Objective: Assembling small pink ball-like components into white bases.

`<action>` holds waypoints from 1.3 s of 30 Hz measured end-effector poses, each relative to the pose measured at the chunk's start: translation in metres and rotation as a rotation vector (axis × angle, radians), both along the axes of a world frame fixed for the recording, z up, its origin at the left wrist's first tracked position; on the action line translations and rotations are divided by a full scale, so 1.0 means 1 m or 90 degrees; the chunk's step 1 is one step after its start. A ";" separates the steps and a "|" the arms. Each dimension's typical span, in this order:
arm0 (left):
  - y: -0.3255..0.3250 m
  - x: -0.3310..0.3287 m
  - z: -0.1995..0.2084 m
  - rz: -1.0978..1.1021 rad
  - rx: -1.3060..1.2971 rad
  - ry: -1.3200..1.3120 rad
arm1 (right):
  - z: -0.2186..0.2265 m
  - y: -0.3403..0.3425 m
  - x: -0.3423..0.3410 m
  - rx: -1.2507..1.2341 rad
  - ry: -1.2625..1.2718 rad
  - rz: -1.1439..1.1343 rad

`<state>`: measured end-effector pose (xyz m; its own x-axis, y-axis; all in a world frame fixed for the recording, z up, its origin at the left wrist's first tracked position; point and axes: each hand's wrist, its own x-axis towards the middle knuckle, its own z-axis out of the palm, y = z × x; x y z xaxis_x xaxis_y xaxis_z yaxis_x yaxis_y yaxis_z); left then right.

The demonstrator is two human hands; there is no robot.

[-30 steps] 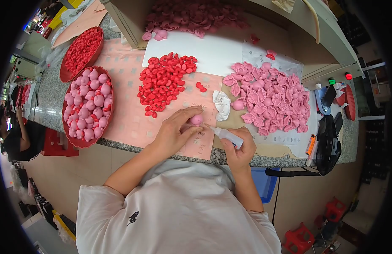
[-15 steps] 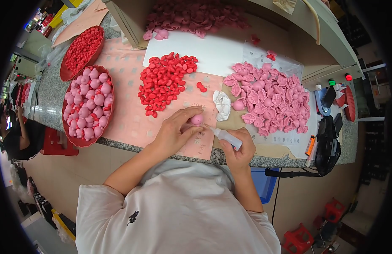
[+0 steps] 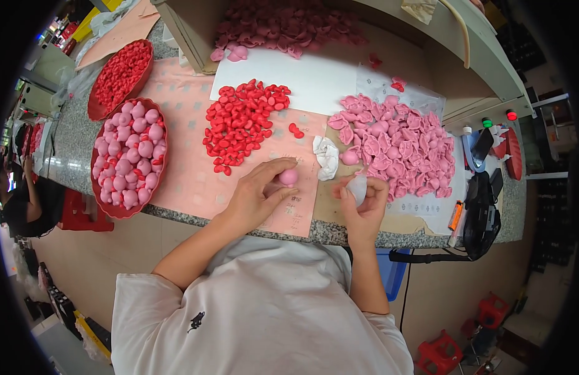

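Observation:
Between the thumb and fingers of my left hand (image 3: 257,192) is a small pink ball-shaped piece (image 3: 288,177), held just above the pink sheet. My right hand (image 3: 368,215) grips a small translucent white squeeze bottle (image 3: 358,187), now tilted upward and apart from the ball. Beyond my hands lies a crumpled white tissue (image 3: 327,157). A heap of glossy red bean-shaped pieces (image 3: 239,125) spreads over the sheet ahead of my left hand. To the right is a large heap of pink hollow shell-like pieces (image 3: 405,147).
On the left stand a scalloped red tray (image 3: 119,212) of pink balls with red bits and another red tray (image 3: 147,70) of red pieces. A shelf box (image 3: 489,81) overhangs the back. A black bag (image 3: 483,219) and an orange tube (image 3: 455,215) lie at right.
My right hand has drawn the bottle away from the pink ball, to the right and slightly upward, and turned it. My left hand keeps the ball in nearly the same place.

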<state>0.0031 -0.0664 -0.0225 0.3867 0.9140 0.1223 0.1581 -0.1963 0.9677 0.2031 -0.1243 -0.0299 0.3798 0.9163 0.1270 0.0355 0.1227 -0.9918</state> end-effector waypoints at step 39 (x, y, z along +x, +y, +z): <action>0.002 -0.030 -0.025 -0.013 -0.063 0.047 | 0.003 0.039 -0.062 -0.208 -0.042 0.292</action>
<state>-0.0264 -0.0648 -0.0480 0.4107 0.9118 0.0019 0.2269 -0.1043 0.9683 0.1412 -0.0850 -0.0269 -0.0658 0.9813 -0.1811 0.1146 -0.1729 -0.9783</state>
